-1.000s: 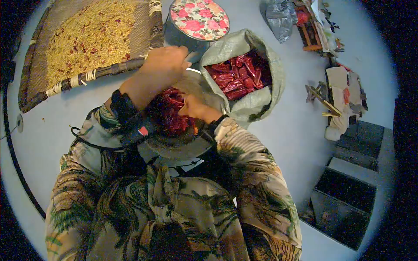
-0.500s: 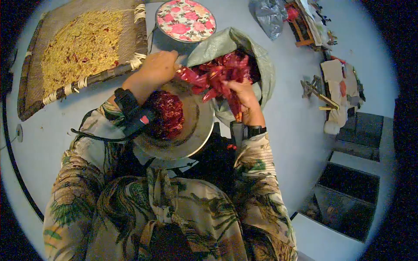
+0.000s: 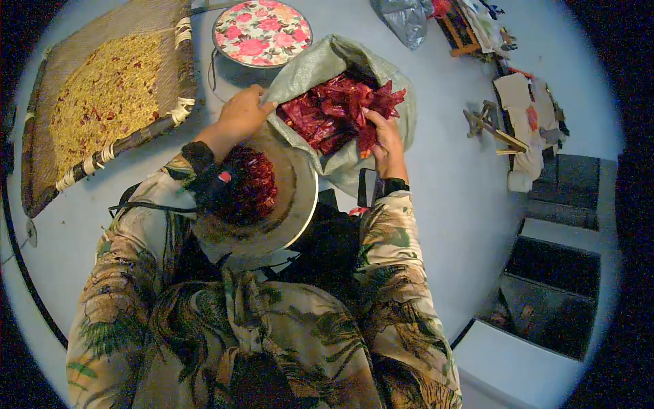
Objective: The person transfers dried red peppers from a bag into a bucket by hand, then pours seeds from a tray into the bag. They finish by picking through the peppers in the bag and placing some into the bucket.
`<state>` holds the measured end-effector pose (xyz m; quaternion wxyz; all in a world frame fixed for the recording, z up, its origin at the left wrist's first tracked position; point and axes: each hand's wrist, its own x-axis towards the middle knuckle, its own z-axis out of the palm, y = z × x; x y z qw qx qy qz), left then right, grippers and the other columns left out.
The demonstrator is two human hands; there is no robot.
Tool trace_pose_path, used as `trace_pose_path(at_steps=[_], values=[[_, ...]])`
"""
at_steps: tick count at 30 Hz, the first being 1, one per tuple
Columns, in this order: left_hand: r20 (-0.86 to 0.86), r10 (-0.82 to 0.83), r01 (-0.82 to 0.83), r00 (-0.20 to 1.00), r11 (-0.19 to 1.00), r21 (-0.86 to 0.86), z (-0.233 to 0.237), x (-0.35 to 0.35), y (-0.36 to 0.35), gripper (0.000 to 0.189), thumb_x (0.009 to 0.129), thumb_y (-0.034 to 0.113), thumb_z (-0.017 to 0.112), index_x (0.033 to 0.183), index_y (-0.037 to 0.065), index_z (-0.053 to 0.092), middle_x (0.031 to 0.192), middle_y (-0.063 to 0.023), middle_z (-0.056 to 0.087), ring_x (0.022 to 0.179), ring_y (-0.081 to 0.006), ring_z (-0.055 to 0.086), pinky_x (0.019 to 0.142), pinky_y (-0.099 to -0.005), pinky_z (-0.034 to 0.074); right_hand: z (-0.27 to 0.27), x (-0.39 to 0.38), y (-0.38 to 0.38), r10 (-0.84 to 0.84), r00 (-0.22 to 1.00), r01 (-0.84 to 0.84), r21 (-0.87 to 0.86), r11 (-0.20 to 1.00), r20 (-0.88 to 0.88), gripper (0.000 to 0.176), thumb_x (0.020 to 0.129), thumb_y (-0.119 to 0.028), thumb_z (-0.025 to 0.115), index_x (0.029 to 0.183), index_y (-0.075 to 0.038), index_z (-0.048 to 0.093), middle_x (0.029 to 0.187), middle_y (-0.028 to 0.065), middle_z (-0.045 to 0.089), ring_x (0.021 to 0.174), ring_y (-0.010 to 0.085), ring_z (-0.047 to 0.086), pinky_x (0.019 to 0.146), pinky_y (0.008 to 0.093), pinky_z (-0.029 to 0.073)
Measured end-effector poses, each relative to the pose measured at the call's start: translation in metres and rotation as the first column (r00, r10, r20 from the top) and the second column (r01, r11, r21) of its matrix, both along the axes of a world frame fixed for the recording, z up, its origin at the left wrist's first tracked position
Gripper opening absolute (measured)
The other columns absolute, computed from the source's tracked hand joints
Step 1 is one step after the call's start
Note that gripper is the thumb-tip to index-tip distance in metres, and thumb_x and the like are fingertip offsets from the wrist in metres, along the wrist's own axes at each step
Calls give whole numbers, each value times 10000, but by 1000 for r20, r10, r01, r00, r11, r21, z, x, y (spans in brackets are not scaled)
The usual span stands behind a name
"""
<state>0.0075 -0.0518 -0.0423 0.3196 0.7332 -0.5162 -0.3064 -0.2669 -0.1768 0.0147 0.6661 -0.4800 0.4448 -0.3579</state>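
A pale green woven sack (image 3: 402, 82) stands with its mouth towards me, holding many dried red chillies (image 3: 327, 102). My right hand (image 3: 387, 143) is closed round some of these chillies at the sack's right side. At the left rim of the sack is my left hand (image 3: 240, 114), its thumb and fingers closed on the edge. Below it, a round pan (image 3: 289, 194) sits in front of my lap with a heap of dark red chilli pieces (image 3: 255, 180) in it. My left wrist partly hides the pan.
A framed mesh tray (image 3: 129, 146) with yellow seeds lies to the left. Behind the sack is a round, rose-patterned stool top (image 3: 262, 33). A grey plastic bag (image 3: 405, 20), a small wooden stand (image 3: 494, 129) and dark open compartments (image 3: 545, 293) are on the right.
My right hand has brought the chillies from over the pan's edge into the sack's mouth. My left hand has shifted to the sack's rim. The view has moved slightly.
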Motion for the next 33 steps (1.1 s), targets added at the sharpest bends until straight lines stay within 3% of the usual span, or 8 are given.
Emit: trace_pose_path(at_steps=[7, 13, 16, 19, 24, 27, 30, 33], values=[[137, -31, 12, 990, 991, 134, 0, -8, -19, 424, 802, 373, 623, 1078, 52, 595, 999, -197, 637, 994, -360, 585, 846, -457, 452, -9, 1, -6, -102, 995, 102, -5, 995, 14, 365, 741, 3, 675, 1092, -22, 579, 968, 80, 658, 806, 222, 647, 724, 350, 549], [73, 37, -30, 997, 995, -95, -20, -9, -26, 236, 817, 234, 589, 953, 42, 603, 935, -177, 649, 935, -387, 598, 786, -480, 462, -12, 5, -11, -131, 982, 149, -132, 980, 132, 703, 739, 35, 663, 1369, -78, 373, 1236, 119, 545, 1009, 249, 593, 828, 390, 527], [-20, 54, -56, 998, 991, -122, -15, -9, -30, 218, 812, 208, 590, 929, 24, 600, 851, -175, 647, 837, -395, 611, 731, -474, 466, -9, 1, -14, -141, 987, 153, -180, 972, 80, 802, 757, 33, 647, 1445, -133, 271, 1318, 122, 483, 1081, 251, 556, 867, 404, 505], [-322, 72, -99, 944, 993, -68, -18, -9, -37, 199, 834, 187, 591, 924, 10, 602, 765, -151, 635, 693, -308, 624, 661, -426, 475, 6, 0, -8, -180, 983, 183, -156, 971, 33, 791, 779, 30, 624, 1456, -146, 256, 1342, 122, 463, 1114, 254, 538, 878, 398, 495], [-603, 87, -180, 793, 979, -96, 0, -11, -34, 134, 877, 143, 581, 907, 13, 590, 679, -47, 572, 572, -118, 555, 508, -287, 478, 7, -10, -9, -194, 967, 187, -53, 981, -164, 743, 795, -10, 628, 1444, -128, 287, 1336, 119, 474, 1117, 247, 542, 860, 368, 499], [-694, 72, -200, 716, 974, -106, 5, -11, -38, 120, 885, 135, 578, 924, 22, 585, 658, -14, 537, 547, -93, 528, 477, -252, 487, -13, -29, -22, -145, 909, 26, -295, 955, -390, 725, 786, -78, 679, 1422, -112, 333, 1290, 127, 515, 1085, 252, 554, 870, 340, 489], [-787, 34, -206, 616, 971, -119, 21, -7, -39, 119, 892, 135, 570, 935, 24, 579, 650, -3, 511, 532, -90, 513, 481, -253, 503, -27, -41, -28, -226, 825, -78, -499, 863, -518, 706, 767, -129, 717, 1389, -85, 385, 1261, 143, 539, 1096, 249, 549, 919, 326, 459], [-785, -1, -189, 620, 970, -151, 50, -6, -47, 111, 902, 136, 550, 919, 28, 571, 642, 5, 490, 527, -82, 505, 485, -252, 508, 9, -34, -5, -239, 848, -65, -542, 838, -472, 645, 764, -140, 719, 1339, -53, 442, 1285, 166, 526, 1135, 264, 538, 977, 321, 416]])
